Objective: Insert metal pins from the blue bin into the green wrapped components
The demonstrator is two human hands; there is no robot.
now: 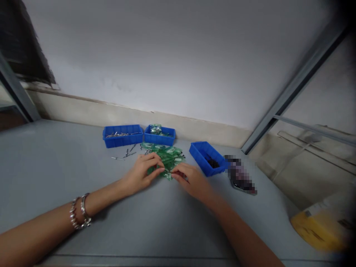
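Note:
A pile of small green-and-clear plastic bags lies on the grey table in front of me. My left hand pinches thumb and forefinger at the left edge of a small green plastic bag at the near side of the pile. From the right, my right hand has its fingertips pressed together beside the same bag. Something small and dark seems to show at those fingertips, too small to name. The two hands' fingertips are close but apart. Several thin metal pins lie loose left of the pile.
At the back stand a blue bin with metal pins and a blue bin with filled bags. A third blue bin holds small black parts. Right of it lies a blurred-out phone-like object. A yellow-and-clear package sits far right.

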